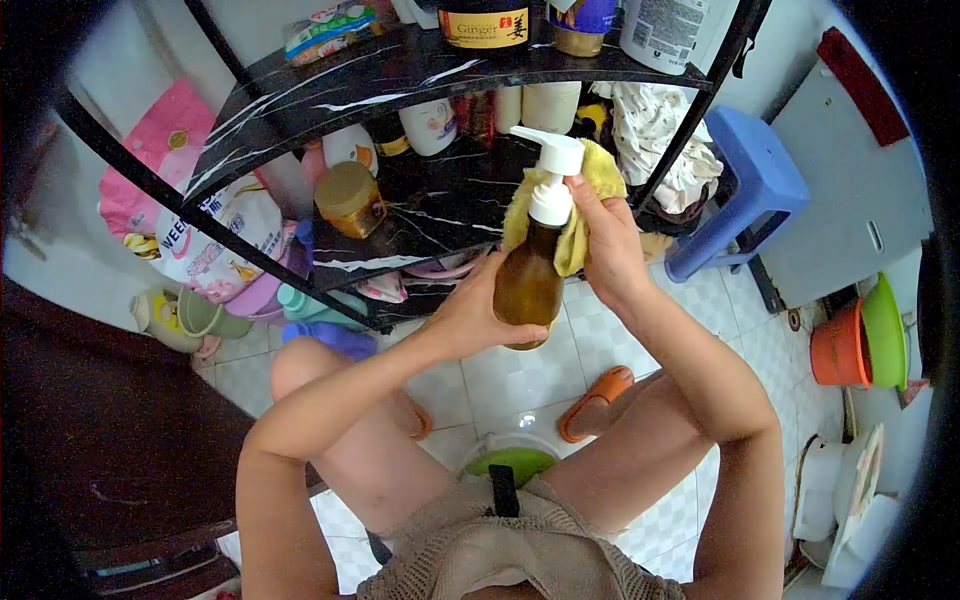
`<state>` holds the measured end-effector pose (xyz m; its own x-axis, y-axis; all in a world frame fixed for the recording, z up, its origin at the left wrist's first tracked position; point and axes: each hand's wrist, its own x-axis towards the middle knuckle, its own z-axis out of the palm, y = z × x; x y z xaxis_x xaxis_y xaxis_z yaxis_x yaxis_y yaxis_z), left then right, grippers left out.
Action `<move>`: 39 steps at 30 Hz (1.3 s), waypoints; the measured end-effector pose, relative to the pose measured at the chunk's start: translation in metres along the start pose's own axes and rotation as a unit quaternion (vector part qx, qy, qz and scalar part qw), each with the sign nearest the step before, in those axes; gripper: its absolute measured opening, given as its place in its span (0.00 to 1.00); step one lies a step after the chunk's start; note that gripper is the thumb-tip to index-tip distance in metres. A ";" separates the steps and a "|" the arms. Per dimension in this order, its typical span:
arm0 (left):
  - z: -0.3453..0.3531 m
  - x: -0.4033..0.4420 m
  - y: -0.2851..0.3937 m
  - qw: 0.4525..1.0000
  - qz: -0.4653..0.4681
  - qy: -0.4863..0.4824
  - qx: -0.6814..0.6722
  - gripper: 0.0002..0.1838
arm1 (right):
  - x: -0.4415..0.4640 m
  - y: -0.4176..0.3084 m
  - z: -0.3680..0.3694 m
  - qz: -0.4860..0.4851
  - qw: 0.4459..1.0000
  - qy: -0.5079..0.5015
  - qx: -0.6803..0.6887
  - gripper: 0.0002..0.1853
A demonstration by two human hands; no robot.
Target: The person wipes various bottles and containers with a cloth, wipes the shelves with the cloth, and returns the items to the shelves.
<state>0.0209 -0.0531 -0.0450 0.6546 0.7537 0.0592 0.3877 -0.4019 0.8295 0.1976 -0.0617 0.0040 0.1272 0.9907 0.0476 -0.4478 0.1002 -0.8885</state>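
Note:
A brown pump bottle (530, 278) with a white pump head (560, 155) is held up in front of the shelf, slightly tilted. My left hand (475, 312) wraps around the lower part of its body, thumb across the front. At the neck, my right hand (607, 235) grips a yellow cloth (572, 243), its thumb up against the pump head. The cloth lies behind and beside the bottle's upper part. Some of my right fingers are hidden behind the cloth.
A black marble-patterned shelf (420, 235) stands ahead, holding a jar (349, 198) and several bottles. To the right are a blue stool (745, 190) and an orange bucket (838, 345). A pink and white bag (220, 235) leans at the left.

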 end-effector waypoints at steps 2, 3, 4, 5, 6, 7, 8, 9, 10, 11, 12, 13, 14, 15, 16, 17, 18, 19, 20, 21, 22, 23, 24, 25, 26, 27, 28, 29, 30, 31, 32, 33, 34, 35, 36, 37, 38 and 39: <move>0.000 0.001 0.002 1.000 0.001 -0.020 0.006 0.50 | 0.000 -0.002 -0.003 0.005 1.000 0.021 -0.013 0.17; 0.000 0.000 0.003 0.999 0.033 0.001 0.015 0.48 | 0.003 -0.001 -0.005 0.006 0.998 0.049 -0.027 0.17; 0.000 0.000 0.003 0.997 0.065 0.023 0.023 0.45 | 0.006 0.000 -0.008 0.008 0.996 0.077 -0.042 0.17; 0.000 0.001 0.001 0.997 0.065 0.023 0.023 0.45 | 0.012 -0.001 -0.013 0.005 0.995 0.100 -0.005 0.16; 0.002 0.001 -0.004 0.999 0.048 0.015 0.002 0.46 | 0.013 -0.010 -0.015 0.003 0.994 0.112 0.003 0.15; 0.001 0.001 -0.006 0.999 0.030 0.007 -0.019 0.47 | 0.017 -0.017 -0.020 -0.020 0.992 0.123 0.016 0.15; 0.000 0.001 -0.006 0.999 0.029 0.008 -0.020 0.47 | 0.022 -0.024 -0.023 -0.043 0.990 0.133 0.029 0.15; -0.003 0.001 -0.005 1.000 -0.006 -0.005 -0.009 0.49 | 0.023 -0.031 -0.023 -0.080 0.989 0.123 0.033 0.15; -0.005 0.001 -0.005 0.999 -0.040 -0.019 0.001 0.51 | 0.023 -0.040 -0.020 -0.118 0.986 0.113 0.037 0.15; -0.005 0.001 -0.007 0.999 -0.040 -0.018 0.001 0.51 | 0.018 -0.048 -0.014 -0.136 0.987 0.079 0.031 0.15; -0.005 0.000 -0.010 0.999 -0.039 -0.004 0.021 0.52 | 0.015 -0.048 -0.010 -0.135 0.987 0.079 0.030 0.15; -0.004 0.000 -0.011 0.998 -0.038 0.008 0.042 0.52 | 0.013 -0.046 -0.004 -0.140 0.988 0.069 -0.006 0.15; -0.002 0.000 -0.012 0.998 -0.039 0.006 0.042 0.52 | 0.010 -0.044 -0.001 -0.145 0.987 0.061 -0.043 0.15; -0.001 0.000 -0.012 0.998 -0.044 0.010 0.054 0.53 | 0.006 -0.038 -0.003 -0.092 0.990 0.043 -0.098 0.15; -0.001 -0.001 -0.012 0.997 -0.048 0.013 0.066 0.53 | 0.004 -0.034 -0.001 -0.068 0.981 0.026 -0.180 0.14; 0.000 -0.001 -0.013 0.997 -0.048 0.012 0.067 0.53 | 0.011 -0.024 -0.005 -0.164 0.958 -0.012 -0.234 0.14; 0.001 -0.001 -0.015 0.997 -0.045 0.010 0.067 0.53 | 0.018 -0.018 -0.006 -0.258 0.922 -0.050 -0.285 0.13; 0.002 -0.001 -0.017 0.997 -0.043 0.009 0.067 0.53 | 0.019 -0.019 -0.012 -0.277 0.881 -0.059 -0.379 0.13; 0.003 -0.001 -0.018 0.997 -0.043 0.009 0.067 0.53 | 0.021 -0.021 -0.016 -0.277 0.881 -0.060 -0.378 0.13; 0.002 -0.002 -0.019 0.996 -0.040 0.007 0.076 0.53 | 0.025 -0.023 -0.022 -0.267 0.867 -0.065 -0.416 0.13; 0.002 -0.002 -0.019 0.996 -0.037 0.005 0.084 0.52 | 0.029 -0.024 -0.027 -0.255 0.852 -0.070 -0.452 0.15; 0.002 -0.003 -0.019 0.996 -0.037 0.005 0.085 0.52 | 0.035 -0.020 -0.034 -0.272 0.848 -0.065 -0.451 0.19; 0.001 -0.004 -0.016 0.996 -0.039 -0.003 0.080 0.51 | 0.037 -0.018 -0.037 -0.272 0.848 -0.065 -0.450 0.19; 0.000 -0.004 -0.013 0.996 -0.041 -0.011 0.074 0.50 | 0.039 -0.017 -0.038 -0.228 0.889 -0.053 -0.394 0.18; 0.000 -0.005 -0.010 0.996 -0.041 -0.012 0.074 0.50 | 0.040 -0.016 -0.039 -0.182 0.923 -0.041 -0.336 0.17; 0.000 -0.007 -0.007 0.997 -0.052 -0.018 0.057 0.49 | 0.039 -0.016 -0.036 -0.120 0.972 -0.028 -0.199 0.15; 0.000 -0.007 -0.006 0.997 -0.063 -0.024 0.041 0.48 | 0.040 -0.016 -0.036 -0.120 0.972 -0.028 -0.199 0.15; 0.000 -0.007 -0.005 0.997 -0.063 -0.024 0.040 0.48 | 0.041 -0.018 -0.038 -0.095 0.988 0.010 -0.123 0.14; -0.001 -0.007 -0.005 0.998 -0.050 -0.022 0.043 0.48 | 0.043 -0.019 -0.039 -0.069 0.995 0.048 -0.046 0.13; -0.001 -0.006 -0.005 0.998 -0.037 -0.021 0.047 0.48 | 0.043 -0.022 -0.040 -0.045 0.996 0.071 -0.013 0.15; -0.002 -0.006 -0.004 0.998 -0.036 -0.021 0.047 0.48 | 0.044 -0.024 -0.041 -0.045 0.996 0.071 -0.013 0.15; -0.002 -0.005 -0.004 0.998 -0.041 -0.021 0.041 0.48 | 0.045 -0.026 -0.042 -0.044 0.995 0.094 0.008 0.15; -0.003 -0.004 -0.004 0.998 -0.047 -0.021 0.035 0.49 | 0.046 -0.028 -0.043 -0.042 0.992 0.116 0.028 0.15; -0.003 -0.004 -0.005 0.998 -0.047 -0.021 0.034 0.49 | 0.046 -0.031 -0.045 -0.047 0.989 0.135 0.050 0.16; -0.003 -0.004 -0.007 0.997 -0.051 -0.016 0.049 0.50 | 0.047 -0.036 -0.047 -0.045 0.988 0.136 0.055 0.17; -0.003 -0.004 -0.008 0.996 -0.055 -0.011 0.064 0.51 | 0.049 -0.039 -0.050 -0.063 0.987 0.124 0.076 0.18; -0.003 -0.004 -0.008 0.996 -0.056 -0.010 0.063 0.51 | 0.050 -0.041 -0.052 -0.081 0.986 0.113 0.097 0.19; -0.003 -0.004 -0.008 0.996 -0.065 -0.016 0.058 0.51 | 0.049 -0.046 -0.047 -0.098 0.985 0.128 0.067 0.21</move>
<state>0.0132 -0.0508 -0.0504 0.6136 0.7871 -0.0628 0.5408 -0.3609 0.7598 0.2663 -0.0224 0.0256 0.4334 0.8976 0.0804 -0.5038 0.3153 -0.8043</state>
